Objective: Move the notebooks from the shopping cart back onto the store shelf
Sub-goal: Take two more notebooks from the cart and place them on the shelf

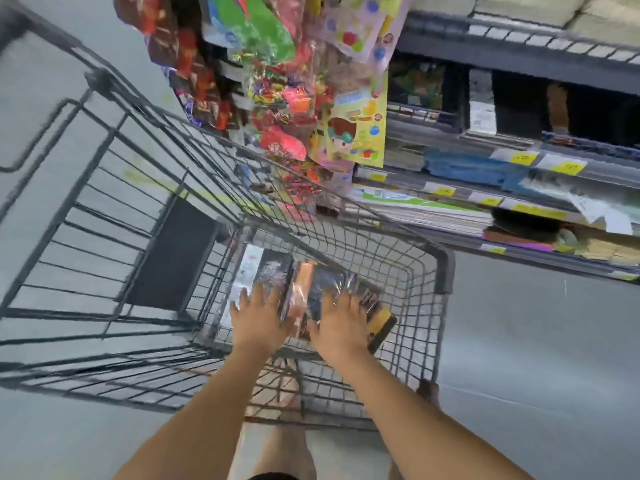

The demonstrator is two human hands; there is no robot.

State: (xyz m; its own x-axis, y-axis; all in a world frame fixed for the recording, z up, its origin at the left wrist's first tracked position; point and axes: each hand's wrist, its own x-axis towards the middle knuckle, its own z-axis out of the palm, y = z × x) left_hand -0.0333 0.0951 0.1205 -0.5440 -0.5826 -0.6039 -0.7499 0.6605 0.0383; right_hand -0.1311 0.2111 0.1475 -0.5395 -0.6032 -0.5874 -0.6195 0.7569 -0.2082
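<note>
Store aisle, grey floor; shelf (519, 188) is running along the right with yellow price tags, and hanging toy packets (277, 98) are crowding its near end. The shopping cart (446, 268) is sitting just beside the shelf. I am watching both arms reaching down into the basket.

The notebooks (311, 285), dark-covered and shrink-wrapped, are lying flat on the cart floor, one overlapping another. Left hand (258, 317) is resting palm-down on the left notebook, fingers spread, not closed on anything. Right hand (341, 323) is lying flat on the right one, likewise spread; no grasp formed on either side that I can see. The frame is blurring, so fingertip contact is uncertain.

Risks, as I am judging them: the glossy wrap is looking slippery, so a flat-palm lift may let a notebook slide. A corner may catch in the wire mesh. On the way up, the dangling packets may get knocked.
</note>
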